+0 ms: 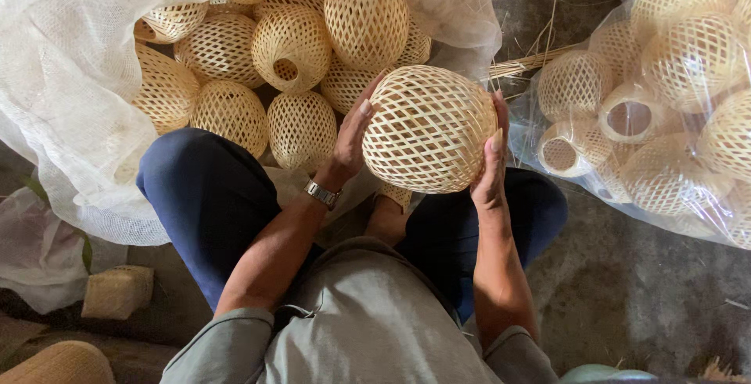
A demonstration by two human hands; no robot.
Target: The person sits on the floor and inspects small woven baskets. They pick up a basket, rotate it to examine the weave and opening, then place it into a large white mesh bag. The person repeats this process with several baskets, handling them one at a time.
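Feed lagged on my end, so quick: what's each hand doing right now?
Left hand: open, palm pressed flat against the left side of the woven bamboo ball.
Right hand: open, flat against the ball's right side; both hands together hold it up.

There is a single view, taken from a camera worn on the person's head. It looks almost straight down over the chest and knees to the floor [626, 290], so the person's own arms enter from the bottom edge. It sits close: the left hand [352, 138] and right hand [491, 157] fall near the centre of the frame, at arm's length below the lens. The upper edge reaches a white mesh sack [62, 79] on the left and a clear plastic bag [540, 138] on the right.
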